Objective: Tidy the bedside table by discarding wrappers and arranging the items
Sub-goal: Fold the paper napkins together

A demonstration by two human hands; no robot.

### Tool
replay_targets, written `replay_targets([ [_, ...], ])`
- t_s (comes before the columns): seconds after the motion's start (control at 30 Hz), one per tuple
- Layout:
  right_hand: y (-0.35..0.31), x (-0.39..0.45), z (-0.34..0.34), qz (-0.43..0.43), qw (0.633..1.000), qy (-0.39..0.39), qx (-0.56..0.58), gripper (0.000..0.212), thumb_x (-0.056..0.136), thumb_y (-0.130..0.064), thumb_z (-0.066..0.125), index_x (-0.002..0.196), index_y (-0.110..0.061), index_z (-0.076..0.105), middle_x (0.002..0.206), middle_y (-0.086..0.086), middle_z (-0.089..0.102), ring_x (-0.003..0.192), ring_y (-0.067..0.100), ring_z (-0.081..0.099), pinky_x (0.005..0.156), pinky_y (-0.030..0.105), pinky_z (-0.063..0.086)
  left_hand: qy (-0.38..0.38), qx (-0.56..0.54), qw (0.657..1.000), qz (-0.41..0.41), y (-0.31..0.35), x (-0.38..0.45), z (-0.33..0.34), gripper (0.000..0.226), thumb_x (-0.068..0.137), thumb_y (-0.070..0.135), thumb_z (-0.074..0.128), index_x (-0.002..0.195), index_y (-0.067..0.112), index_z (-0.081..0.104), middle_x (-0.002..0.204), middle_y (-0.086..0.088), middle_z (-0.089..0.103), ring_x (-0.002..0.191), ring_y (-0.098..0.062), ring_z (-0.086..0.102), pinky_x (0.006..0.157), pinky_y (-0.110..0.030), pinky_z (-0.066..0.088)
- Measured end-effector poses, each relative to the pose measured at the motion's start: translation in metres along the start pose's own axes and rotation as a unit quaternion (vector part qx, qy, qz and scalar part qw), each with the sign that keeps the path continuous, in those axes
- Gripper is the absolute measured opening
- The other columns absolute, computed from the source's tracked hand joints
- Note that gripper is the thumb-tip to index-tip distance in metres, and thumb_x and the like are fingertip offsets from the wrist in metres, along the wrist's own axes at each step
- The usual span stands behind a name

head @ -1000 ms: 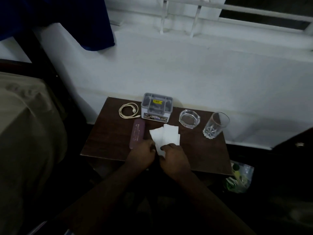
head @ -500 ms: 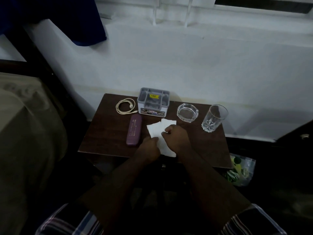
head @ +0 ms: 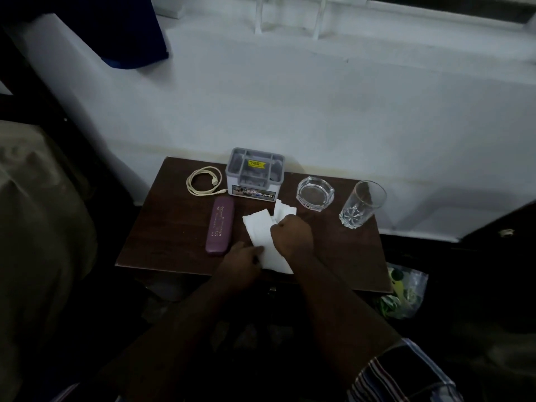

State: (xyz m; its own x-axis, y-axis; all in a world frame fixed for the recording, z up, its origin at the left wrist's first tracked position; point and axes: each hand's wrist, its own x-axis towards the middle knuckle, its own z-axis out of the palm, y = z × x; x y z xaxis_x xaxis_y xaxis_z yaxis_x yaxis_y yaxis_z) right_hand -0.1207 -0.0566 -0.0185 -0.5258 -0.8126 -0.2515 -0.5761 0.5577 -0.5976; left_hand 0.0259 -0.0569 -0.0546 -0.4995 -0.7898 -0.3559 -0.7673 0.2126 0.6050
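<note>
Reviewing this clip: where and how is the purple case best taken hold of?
Probably across the middle of the purple case, fingers on its two long sides, coming from above. It lies flat and narrow on the table, with bare wood on its left; the tissue lies on its right.

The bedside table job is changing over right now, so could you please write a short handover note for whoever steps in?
Left hand: pressing on the near edge of the white tissue.
Right hand: closed on the tissue's far part, mid-fold.
On the bedside table: coiled cable, grey organiser box, purple case, glass ashtray, drinking glass, all set neatly.
Done: no wrappers visible on the table.
Left: finish folding the tissue and place it.
</note>
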Motion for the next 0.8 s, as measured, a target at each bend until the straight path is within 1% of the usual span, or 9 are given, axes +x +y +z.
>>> replay_targets([
  [0.1, 0.004, -0.009, -0.014, 0.016, 0.997, 0.033, 0.066, 0.027, 0.077, -0.028, 0.054, 0.089, -0.013, 0.072, 0.094, 0.006, 0.073, 0.093, 0.027, 0.069, 0.081, 0.035, 0.056, -0.008, -0.003, 1.000, 0.009, -0.001, 0.002, -0.001, 0.049, 0.093, 0.014, 0.058, 0.141, 0.012, 0.052, 0.132, -0.019, 0.052, 0.126, -0.030, 0.048, 0.105, -0.028, 0.034],
  [0.2, 0.006, -0.023, -0.028, 0.000, 0.994, 0.060, 0.088, 0.023, 0.083, -0.020, 0.056, 0.099, -0.015, 0.071, 0.103, 0.002, 0.071, 0.099, 0.020, 0.065, 0.081, 0.027, 0.048, 0.032, -0.061, 0.998, 0.011, 0.001, -0.003, -0.003, 0.051, 0.089, 0.019, 0.055, 0.140, 0.015, 0.053, 0.128, -0.013, 0.057, 0.119, -0.027, 0.057, 0.102, -0.029, 0.042],
  [0.3, -0.004, -0.034, -0.038, -0.032, 0.991, 0.057, 0.119, 0.022, 0.082, -0.014, 0.059, 0.101, -0.016, 0.069, 0.108, 0.001, 0.070, 0.102, 0.018, 0.063, 0.088, 0.031, 0.049, 0.132, -0.231, 0.964, -0.024, 0.017, -0.015, -0.009, 0.036, 0.096, 0.022, 0.054, 0.131, 0.014, 0.058, 0.115, -0.002, 0.063, 0.092, -0.015, 0.060, 0.080, -0.025, 0.047],
  [0.37, -0.017, -0.041, -0.042, -0.063, 0.981, -0.003, 0.184, 0.018, 0.081, -0.009, 0.064, 0.096, -0.018, 0.070, 0.103, 0.006, 0.072, 0.094, 0.020, 0.066, 0.090, 0.040, 0.053, 0.088, -0.450, 0.884, -0.090, 0.034, -0.025, -0.024, 0.044, 0.094, 0.045, 0.055, 0.123, 0.012, 0.061, 0.097, -0.003, 0.068, 0.080, -0.016, 0.062, 0.077, -0.033, 0.049],
  [0.43, -0.032, -0.053, -0.047, -0.077, 0.947, -0.105, 0.294, 0.016, 0.083, -0.002, 0.065, 0.093, -0.014, 0.069, 0.094, 0.014, 0.071, 0.084, 0.023, 0.066, 0.077, 0.041, 0.057, -0.036, -0.620, 0.771, -0.138, 0.041, -0.038, -0.040, 0.051, 0.090, 0.062, 0.052, 0.116, 0.021, 0.066, 0.102, -0.006, 0.073, 0.093, -0.024, 0.067, 0.092, -0.044, 0.052],
  [0.5, -0.044, -0.067, -0.051, -0.072, 0.912, -0.177, 0.362, 0.012, 0.087, -0.002, 0.064, 0.095, -0.011, 0.068, 0.087, 0.011, 0.070, 0.079, 0.022, 0.066, 0.063, 0.030, 0.054, -0.082, -0.715, 0.684, -0.116, 0.040, -0.048, -0.055, 0.051, 0.090, 0.058, 0.054, 0.122, 0.019, 0.065, 0.115, -0.012, 0.071, 0.108, -0.032, 0.066, 0.102, -0.052, 0.047],
  [0.57, -0.048, -0.070, -0.048, -0.072, 0.919, -0.190, 0.337, 0.006, 0.089, -0.011, 0.066, 0.094, -0.014, 0.069, 0.085, 0.007, 0.070, 0.075, 0.018, 0.066, 0.058, 0.026, 0.052, -0.030, -0.768, 0.634, -0.085, 0.032, -0.049, -0.061, 0.046, 0.096, 0.039, 0.055, 0.133, 0.013, 0.056, 0.117, -0.016, 0.068, 0.108, -0.033, 0.066, 0.094, -0.052, 0.053],
  [0.7, -0.026, -0.048, -0.039, -0.093, 0.975, -0.107, 0.173, 0.014, 0.085, -0.023, 0.065, 0.083, -0.014, 0.075, 0.072, 0.005, 0.068, 0.061, 0.012, 0.060, 0.059, 0.032, 0.052, 0.088, -0.738, 0.657, -0.125, 0.019, -0.045, -0.063, 0.041, 0.095, 0.018, 0.059, 0.132, 0.001, 0.057, 0.120, -0.021, 0.067, 0.101, -0.032, 0.068, 0.076, -0.042, 0.057],
  [0.8, 0.003, -0.032, -0.037, -0.092, 0.995, 0.001, -0.024, 0.019, 0.085, -0.026, 0.067, 0.095, -0.014, 0.076, 0.101, 0.007, 0.073, 0.094, 0.020, 0.065, 0.088, 0.032, 0.045, 0.116, -0.708, 0.680, -0.153, 0.010, -0.049, -0.062, 0.030, 0.093, 0.011, 0.060, 0.121, 0.000, 0.063, 0.114, -0.023, 0.070, 0.100, -0.036, 0.070, 0.079, -0.047, 0.059],
])
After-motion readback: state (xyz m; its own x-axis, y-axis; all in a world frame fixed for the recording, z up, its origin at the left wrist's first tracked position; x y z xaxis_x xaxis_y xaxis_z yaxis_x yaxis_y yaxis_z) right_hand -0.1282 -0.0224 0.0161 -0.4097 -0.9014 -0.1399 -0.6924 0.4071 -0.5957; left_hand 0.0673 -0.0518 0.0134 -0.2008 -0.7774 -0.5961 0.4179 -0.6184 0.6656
